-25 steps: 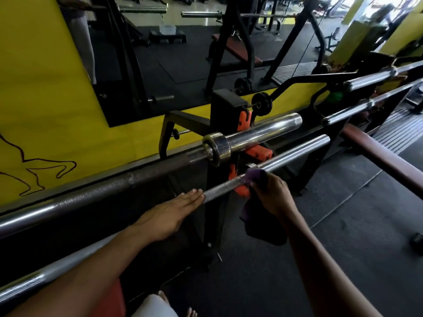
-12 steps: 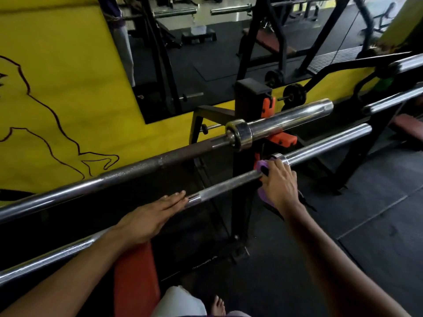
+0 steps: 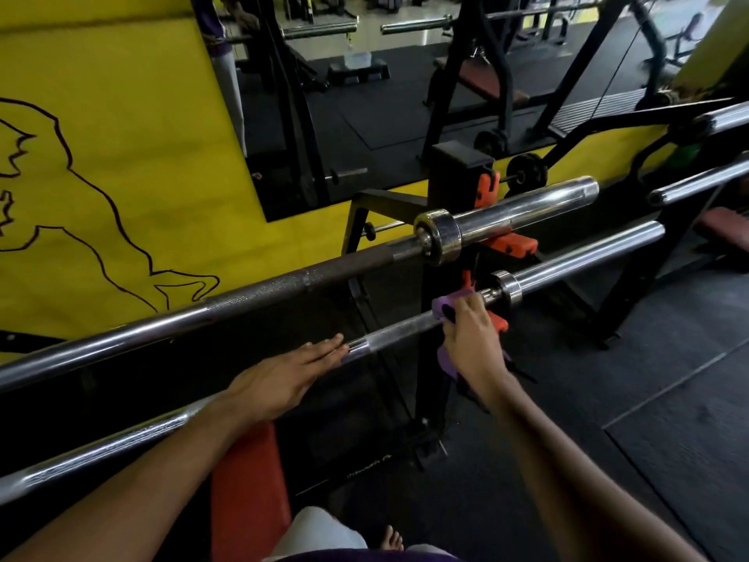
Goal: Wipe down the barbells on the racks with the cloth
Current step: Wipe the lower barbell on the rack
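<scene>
Two chrome barbells lie across a black rack [image 3: 441,176]. The lower barbell [image 3: 393,336] runs from bottom left to mid right; the upper barbell [image 3: 283,285] sits behind it. My right hand [image 3: 472,342] grips a purple cloth [image 3: 448,306] wrapped round the lower bar just left of its collar, with part of the cloth hanging below the hand. My left hand [image 3: 283,377] lies flat on the lower bar further left, fingers straight and pointing along it.
A yellow wall [image 3: 121,135] with a drawn outline and a mirror stands behind the rack. Orange rack hooks [image 3: 512,245] hold the bars. More bars [image 3: 705,180] reach in from the right. A red bench pad [image 3: 247,488] is beneath my arms, on black rubber floor.
My right hand has slid the cloth a little along the lower bar toward its collar. The view has shifted left. My left hand stays flat on the bar.
</scene>
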Action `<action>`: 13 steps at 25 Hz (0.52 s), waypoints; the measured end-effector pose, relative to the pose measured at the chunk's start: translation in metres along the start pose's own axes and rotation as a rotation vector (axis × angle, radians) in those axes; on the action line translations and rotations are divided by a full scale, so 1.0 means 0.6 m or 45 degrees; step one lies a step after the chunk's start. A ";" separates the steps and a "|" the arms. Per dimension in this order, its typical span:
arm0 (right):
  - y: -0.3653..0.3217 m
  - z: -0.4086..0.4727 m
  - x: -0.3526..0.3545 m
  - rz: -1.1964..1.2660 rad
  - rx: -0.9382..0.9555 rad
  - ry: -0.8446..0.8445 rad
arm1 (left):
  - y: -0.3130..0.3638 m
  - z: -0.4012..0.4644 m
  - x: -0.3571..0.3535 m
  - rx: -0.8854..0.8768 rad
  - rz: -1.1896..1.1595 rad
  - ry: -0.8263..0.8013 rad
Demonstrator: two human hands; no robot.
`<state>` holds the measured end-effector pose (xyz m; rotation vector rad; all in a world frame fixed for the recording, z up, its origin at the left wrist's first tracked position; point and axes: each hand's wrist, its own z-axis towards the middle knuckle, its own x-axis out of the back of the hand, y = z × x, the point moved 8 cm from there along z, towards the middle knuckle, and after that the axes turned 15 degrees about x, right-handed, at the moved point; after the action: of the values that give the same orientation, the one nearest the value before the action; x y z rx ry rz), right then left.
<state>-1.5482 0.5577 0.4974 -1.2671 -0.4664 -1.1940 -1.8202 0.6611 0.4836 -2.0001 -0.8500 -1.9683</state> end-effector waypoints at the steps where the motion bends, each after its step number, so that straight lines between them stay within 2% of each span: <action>1: -0.015 -0.012 -0.018 0.046 -0.010 0.032 | -0.004 0.001 -0.005 -0.002 0.007 -0.024; 4: -0.089 -0.032 -0.078 0.137 0.053 0.041 | -0.008 0.005 -0.011 0.003 0.031 -0.097; 8: -0.174 -0.053 -0.124 0.098 0.213 -0.058 | 0.000 0.002 -0.003 0.018 0.002 -0.095; 13: -0.127 -0.058 -0.121 -0.243 0.424 -0.271 | -0.011 0.002 -0.009 0.036 0.019 -0.162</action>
<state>-1.6530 0.5683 0.4626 -1.0803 -0.9208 -1.0874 -1.8224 0.6655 0.4767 -2.1279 -0.8833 -1.8265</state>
